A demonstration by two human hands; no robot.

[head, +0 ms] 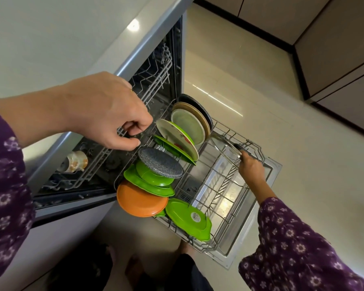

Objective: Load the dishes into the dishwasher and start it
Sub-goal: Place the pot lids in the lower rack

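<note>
stage: mid-load | lower rack (225,192) pulled out; plates (185,139) stand along its left; mug (76,161) in upper rack (156,80) | right hand (251,166) fingers grip glass lid (223,143), far right; left hand (114,114) fingers curled at upper rack, grip unclear | left: seat lid; close; start

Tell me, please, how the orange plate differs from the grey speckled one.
The orange plate is plain and glossy; the grey speckled plate looks matte. The orange plate stands this side of two green plates, the grey one beyond them. Both are round, tilted in the lower rack.
</note>
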